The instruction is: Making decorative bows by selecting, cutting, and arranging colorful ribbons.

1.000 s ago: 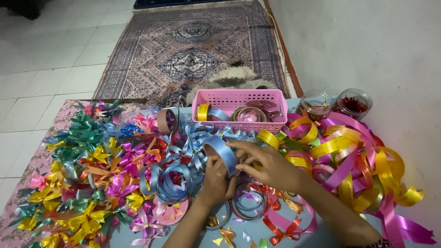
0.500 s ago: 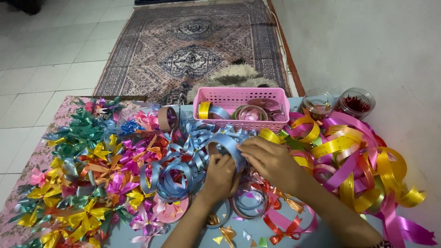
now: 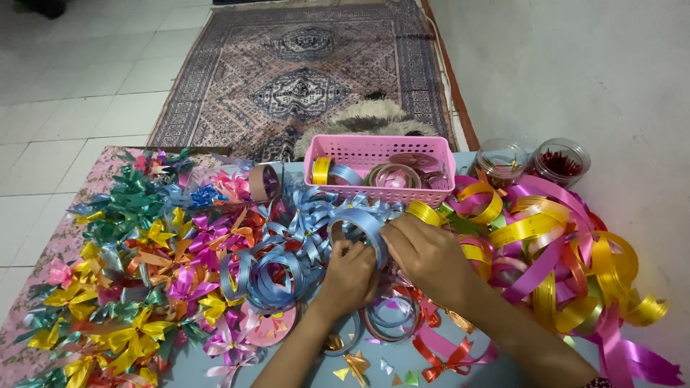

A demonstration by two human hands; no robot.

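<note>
Both hands meet at the centre of the table on a roll of light blue ribbon (image 3: pixel 361 221). My left hand (image 3: pixel 348 276) grips the roll from below, fingers curled at its lower edge. Over the roll's right side lies my right hand (image 3: pixel 430 255), fingers pressed on it. A tangle of loose light blue ribbon (image 3: pixel 273 269) coils just left of the hands.
A pink basket (image 3: pixel 379 152) holding ribbon rolls stands behind the hands. Many coloured ribbon bows (image 3: pixel 136 273) cover the left side. Loose yellow and pink ribbon (image 3: pixel 560 244) piles on the right. Two glass jars (image 3: pixel 532 162) sit at the back right. A patterned rug (image 3: pixel 302 72) lies beyond.
Both hands shifted slightly up and together on the blue roll; my left hand came up under it while the right closed further over its side.
</note>
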